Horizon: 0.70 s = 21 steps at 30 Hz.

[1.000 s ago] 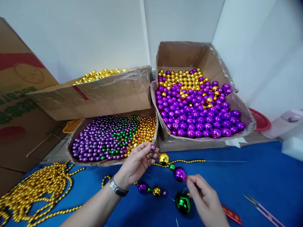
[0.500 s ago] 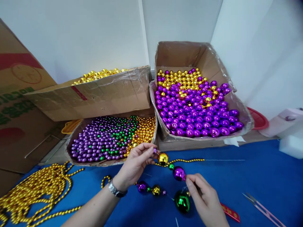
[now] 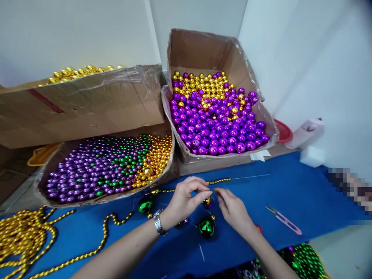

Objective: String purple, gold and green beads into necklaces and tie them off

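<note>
My left hand (image 3: pixel 187 199), with a metal-band watch (image 3: pixel 159 221) on its wrist, is closed in a pinch at the bead string. A gold bead (image 3: pixel 206 202) of the string hangs just below its fingertips, with purple behind it. My right hand (image 3: pixel 232 209) is closed too, fingertips close to the left ones; what lies between them is too small to make out. A large green bead (image 3: pixel 206 226) hangs or rests lower down, beside a small gold one. Another large green bead (image 3: pixel 145 204) lies left of my left hand. My hands hide part of the string.
Cardboard boxes hold small purple, green and gold beads (image 3: pixel 95 164) and larger purple and gold ones (image 3: pixel 216 128). Gold bead strands (image 3: pixel 26 236) lie on the blue cloth (image 3: pixel 250 248) at left. Pink thread snips (image 3: pixel 286 221) lie at right, green beads (image 3: pixel 309 259) at lower right.
My hands have come together, and the bead string between them now hangs bunched below the fingertips. The view has shifted, so the boxes appear further left and a second large green bead shows.
</note>
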{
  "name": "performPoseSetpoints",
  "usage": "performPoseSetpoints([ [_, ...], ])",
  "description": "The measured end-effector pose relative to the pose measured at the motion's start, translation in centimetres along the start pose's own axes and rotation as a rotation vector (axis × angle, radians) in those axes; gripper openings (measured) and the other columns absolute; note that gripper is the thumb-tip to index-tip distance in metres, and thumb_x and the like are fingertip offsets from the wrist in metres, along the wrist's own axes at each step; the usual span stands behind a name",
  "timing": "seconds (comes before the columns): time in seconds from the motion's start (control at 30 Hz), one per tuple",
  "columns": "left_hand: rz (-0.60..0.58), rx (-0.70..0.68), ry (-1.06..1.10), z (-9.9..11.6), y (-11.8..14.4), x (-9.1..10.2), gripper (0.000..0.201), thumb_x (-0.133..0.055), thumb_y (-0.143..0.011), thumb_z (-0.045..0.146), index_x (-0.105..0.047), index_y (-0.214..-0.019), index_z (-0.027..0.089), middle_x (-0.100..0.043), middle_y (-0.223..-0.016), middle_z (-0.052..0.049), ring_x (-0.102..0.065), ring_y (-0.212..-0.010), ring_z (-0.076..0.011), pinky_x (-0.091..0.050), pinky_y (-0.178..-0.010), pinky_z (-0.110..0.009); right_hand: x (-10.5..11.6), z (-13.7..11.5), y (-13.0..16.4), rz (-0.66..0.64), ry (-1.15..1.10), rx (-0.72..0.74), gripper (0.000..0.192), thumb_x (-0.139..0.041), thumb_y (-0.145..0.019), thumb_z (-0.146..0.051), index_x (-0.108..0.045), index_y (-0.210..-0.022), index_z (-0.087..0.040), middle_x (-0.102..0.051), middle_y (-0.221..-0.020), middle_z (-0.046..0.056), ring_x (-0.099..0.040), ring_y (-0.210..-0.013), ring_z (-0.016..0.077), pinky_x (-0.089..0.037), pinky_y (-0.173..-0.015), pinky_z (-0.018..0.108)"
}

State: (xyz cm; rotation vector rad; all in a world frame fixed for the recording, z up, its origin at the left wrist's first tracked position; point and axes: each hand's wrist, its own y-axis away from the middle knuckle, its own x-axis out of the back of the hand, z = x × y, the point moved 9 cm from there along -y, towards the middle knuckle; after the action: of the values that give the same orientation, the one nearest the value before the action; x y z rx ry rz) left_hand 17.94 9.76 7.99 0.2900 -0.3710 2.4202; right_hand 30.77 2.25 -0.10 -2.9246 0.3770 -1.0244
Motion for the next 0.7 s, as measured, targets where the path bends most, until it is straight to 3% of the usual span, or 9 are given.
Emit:
performPoseSetpoints([
  [0.17,-0.032,-0.044,0.117,3.9,-2.2,-0.1,0.009,-0.065,-0.078,0.024,-0.071,-0.077,0.017,-0.069,-0.078,-0.007,-0.062,-0.072,-0.0181,-0.048,-0.067,-0.028,2.3,-4.5,-0.6,0.014,-0.052,0.101,0.029,-0.039,-0.094,-0.029,-0.055,-0.118,-0.023,-0.063,-0.112,0.005,-0.062,-0.097,0.0174,-0.047,-0.085,0.029],
  [0.3,0.051,-0.054,0.265,6.4,-3.5,1.5,0.005,-0.068,-0.075,0.021,-0.069,-0.074,0.016,-0.069,-0.078,-0.005,-0.061,-0.07,-0.0157,-0.049,-0.065,-0.026,2.2,-7.0,-0.8,-0.019,-0.131,0.158,0.025,-0.039,-0.095,-0.03,-0.063,-0.094,-0.02,-0.066,-0.089,0.003,-0.063,-0.079,0.0145,-0.047,-0.072,0.024],
  [0.47,0.183,-0.045,0.358,5.7,-2.5,2.9,0.017,-0.063,-0.08,0.026,-0.066,-0.092,0.016,-0.067,-0.089,-0.007,-0.061,-0.077,-0.0174,-0.05,-0.068,-0.028,3.5,-7.0,-0.6,0.006,-0.192,0.11,0.028,-0.037,-0.095,-0.035,-0.06,-0.094,-0.019,-0.061,-0.07,0.0,-0.059,-0.061,0.0106,-0.046,-0.058,0.02],
  [0.53,0.117,-0.056,0.276,4.5,-1.4,1.4,0.03,-0.063,-0.079,0.027,-0.062,-0.108,0.018,-0.065,-0.103,-0.009,-0.06,-0.091,-0.0213,-0.049,-0.079,-0.032,4.8,-7.2,-0.6,0.052,-0.221,0.078,0.028,-0.037,-0.095,-0.036,-0.059,-0.098,-0.019,-0.057,-0.064,-0.002,-0.057,-0.056,0.0098,-0.046,-0.055,0.02],
  [0.63,-0.182,-0.112,-0.023,2.2,0.7,-3.7,0.052,-0.07,-0.072,0.031,-0.055,-0.121,0.022,-0.058,-0.119,-0.011,-0.052,-0.107,-0.0273,-0.042,-0.092,-0.039,6.2,-8.8,-0.4,0.057,-0.256,0.097,0.027,-0.037,-0.095,-0.037,-0.057,-0.1,-0.02,-0.053,-0.059,-0.004,-0.053,-0.052,0.0088,-0.045,-0.054,0.02],
  [0.7,-0.328,-0.095,-0.262,-0.4,2.2,-6.5,0.056,-0.071,-0.069,0.037,-0.053,-0.12,0.022,-0.058,-0.118,-0.012,-0.052,-0.106,-0.0295,-0.041,-0.091,-0.041,7.1,-10.0,-0.2,0.058,-0.284,0.123,0.026,-0.039,-0.095,-0.038,-0.058,-0.098,-0.02,-0.05,-0.056,-0.004,-0.051,-0.051,0.0091,-0.044,-0.054,0.021],
])
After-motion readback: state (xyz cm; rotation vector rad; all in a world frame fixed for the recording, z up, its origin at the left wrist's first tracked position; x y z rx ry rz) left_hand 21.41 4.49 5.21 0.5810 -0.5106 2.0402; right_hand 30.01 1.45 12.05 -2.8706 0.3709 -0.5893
